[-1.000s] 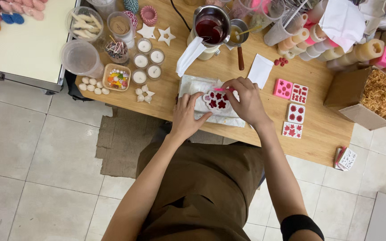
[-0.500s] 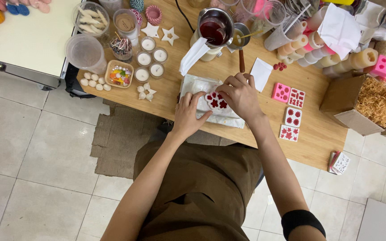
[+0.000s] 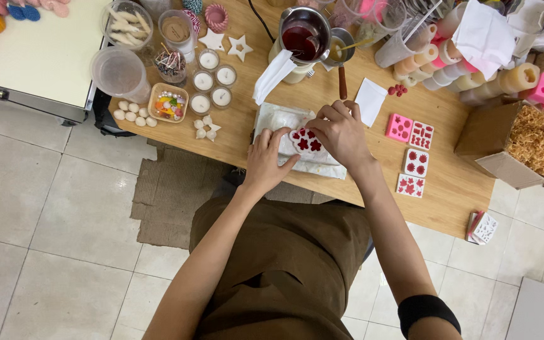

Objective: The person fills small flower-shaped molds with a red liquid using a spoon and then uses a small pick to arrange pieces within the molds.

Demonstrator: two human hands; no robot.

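A small white mold (image 3: 303,142) filled with dark red flower shapes lies on a white cloth (image 3: 278,118) on the wooden table (image 3: 322,94). My left hand (image 3: 266,160) presses its fingers on the mold's left edge and holds it flat. My right hand (image 3: 341,133) covers the mold's right side, fingers curled down onto it; whatever it pinches is hidden under the fingers. A metal pot of dark red wax (image 3: 301,39) stands just beyond the cloth.
Pink and white filled molds (image 3: 410,151) lie to the right. Small white candles (image 3: 212,80), star shapes, plastic tubs and a bead tray sit at the left. A cardboard box of straw (image 3: 524,141) and rolled candles crowd the right. The table's near edge runs beside my waist.
My right hand dropped lower onto the mold and the pink tool seen at its fingertips a second ago is now out of sight. The left hand stayed put.
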